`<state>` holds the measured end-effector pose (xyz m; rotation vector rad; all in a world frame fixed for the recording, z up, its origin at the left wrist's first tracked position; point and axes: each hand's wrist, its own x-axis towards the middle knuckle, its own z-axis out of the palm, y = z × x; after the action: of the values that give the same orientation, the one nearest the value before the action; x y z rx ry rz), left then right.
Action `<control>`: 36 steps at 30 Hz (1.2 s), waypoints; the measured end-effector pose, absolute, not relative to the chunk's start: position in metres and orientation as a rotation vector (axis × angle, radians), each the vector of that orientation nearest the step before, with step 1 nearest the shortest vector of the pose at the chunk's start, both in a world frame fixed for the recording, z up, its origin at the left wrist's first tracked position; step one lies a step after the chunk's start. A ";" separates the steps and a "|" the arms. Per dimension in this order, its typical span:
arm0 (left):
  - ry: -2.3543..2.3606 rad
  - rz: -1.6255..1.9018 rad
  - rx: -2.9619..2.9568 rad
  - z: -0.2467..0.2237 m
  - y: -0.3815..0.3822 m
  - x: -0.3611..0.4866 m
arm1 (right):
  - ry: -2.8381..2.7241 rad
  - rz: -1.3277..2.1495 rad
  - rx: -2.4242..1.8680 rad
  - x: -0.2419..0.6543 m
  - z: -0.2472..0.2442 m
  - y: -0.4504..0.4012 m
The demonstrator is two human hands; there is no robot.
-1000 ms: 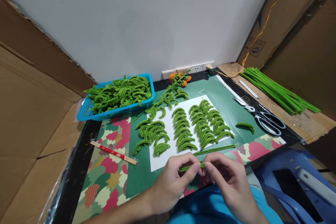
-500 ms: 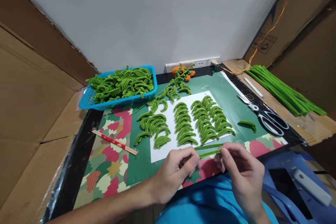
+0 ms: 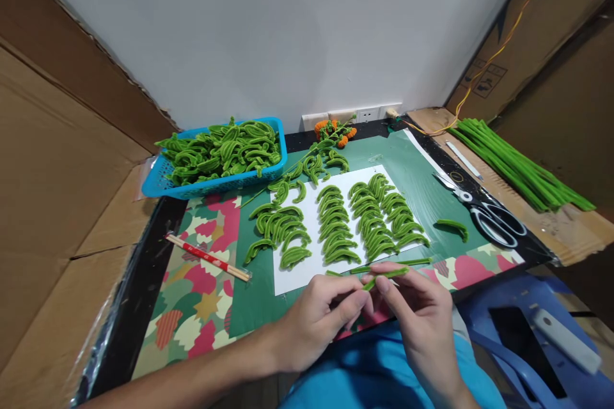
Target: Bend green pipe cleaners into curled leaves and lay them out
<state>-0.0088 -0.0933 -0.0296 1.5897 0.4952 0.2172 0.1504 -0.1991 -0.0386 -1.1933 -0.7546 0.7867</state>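
A short green pipe cleaner [image 3: 394, 273] is pinched between the fingertips of both hands at the table's near edge. My left hand [image 3: 326, 310] is closed around its left end, part of which the fingers hide. My right hand [image 3: 419, 310] grips it with thumb and index finger, the end sticking up past them. Just behind the fingers, a straight green pipe cleaner [image 3: 418, 262] lies on the mat. Beyond it, rows of curved green pipe-cleaner leaves [image 3: 338, 223] overlap on a white sheet of paper [image 3: 288, 284].
A blue basket [image 3: 215, 188] heaped with green leaves stands back left. Wrapped chopsticks [image 3: 208, 257] lie on the left. On the right are scissors [image 3: 494, 220], a folded green piece [image 3: 451, 227], a white pen-like stick [image 3: 464, 160] and bundled pipe cleaners [image 3: 522, 166]. Orange flowers [image 3: 336, 131] lie behind.
My right hand has moved left, closer to my left hand, sliding along the pipe cleaner. Its free end now points up to the right past my right fingertips.
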 end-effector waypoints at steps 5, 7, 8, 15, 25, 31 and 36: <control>0.481 0.234 1.684 -0.025 -0.094 -0.005 | -1.117 0.425 -1.267 0.155 -0.047 -0.204; 0.492 0.245 1.712 -0.025 -0.094 -0.005 | -1.287 0.281 -1.249 0.158 -0.049 -0.202; 0.498 0.250 1.706 -0.024 -0.094 -0.005 | -1.357 0.208 -1.250 0.159 -0.050 -0.201; 0.608 0.336 1.602 -0.025 -0.097 -0.005 | -1.612 0.099 -1.317 0.166 -0.055 -0.199; 0.719 0.452 1.493 -0.035 -0.101 -0.008 | -1.406 0.253 -1.342 0.169 -0.061 -0.207; 0.742 0.334 1.323 -0.038 -0.100 -0.004 | -1.233 0.259 -1.332 0.165 -0.051 -0.206; 0.726 0.326 1.292 -0.039 -0.101 -0.004 | -1.240 0.243 -1.342 0.168 -0.048 -0.205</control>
<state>-0.0040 -0.1007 -0.0393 1.2921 0.7256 0.3263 0.1675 -0.2055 -0.0483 -1.3417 -1.2396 0.2432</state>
